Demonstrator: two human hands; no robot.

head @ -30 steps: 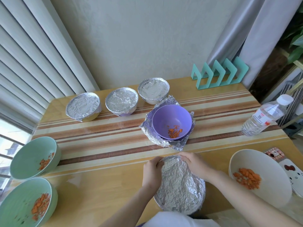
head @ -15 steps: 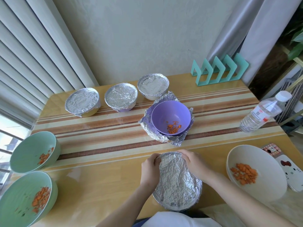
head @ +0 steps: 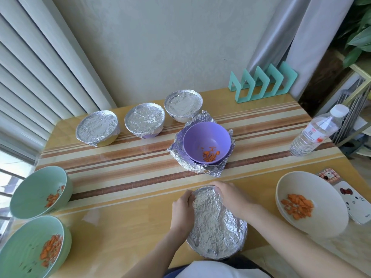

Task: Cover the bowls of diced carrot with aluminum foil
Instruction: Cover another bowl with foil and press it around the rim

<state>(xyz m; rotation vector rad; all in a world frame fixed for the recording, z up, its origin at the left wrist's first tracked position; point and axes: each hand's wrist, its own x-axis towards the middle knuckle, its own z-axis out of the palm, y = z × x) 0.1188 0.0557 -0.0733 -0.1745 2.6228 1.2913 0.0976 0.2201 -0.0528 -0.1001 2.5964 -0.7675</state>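
Observation:
A foil-covered bowl [head: 217,225] sits at the table's near edge. My left hand [head: 182,209] grips its far-left rim, fingers curled over the foil. My right hand [head: 230,197] curls over its far-right rim, pressing foil down. Beyond it a purple bowl [head: 206,141] with a little diced carrot stands open on a crumpled foil sheet [head: 180,157]. Three foil-covered bowls line the back: left [head: 97,130], middle [head: 144,122], right [head: 183,104]. Two green bowls [head: 40,190] [head: 34,246] with carrot stand uncovered at left, and a white bowl [head: 311,203] with carrot at right.
A water bottle [head: 315,131] stands at the right edge of the table [head: 120,217]. A teal rack [head: 263,83] is at the back right. A patterned flat object [head: 347,199] lies past the white bowl. Window blinds at left, curtain at back right.
Both hands have slid slightly round the far rim of the foil-covered bowl, still pressing the foil. The view shifted a little; nothing else moved.

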